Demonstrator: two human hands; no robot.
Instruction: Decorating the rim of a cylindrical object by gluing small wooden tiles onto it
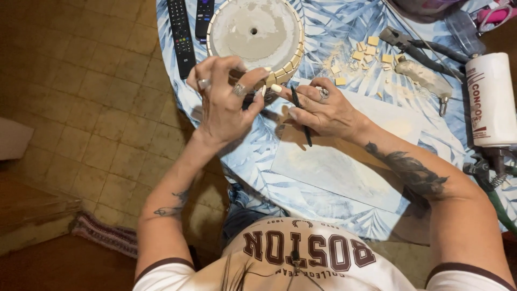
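Left hand (222, 102): we are pinching 1 small cream tile (276, 88) against the round concrete pot (253, 29).
Right hand (323, 110): we are gripping a thin black stick (301, 116).

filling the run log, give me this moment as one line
left hand: on round grey concrete pot rim | right hand: holds thin black stick | loose cream square tiles: on table
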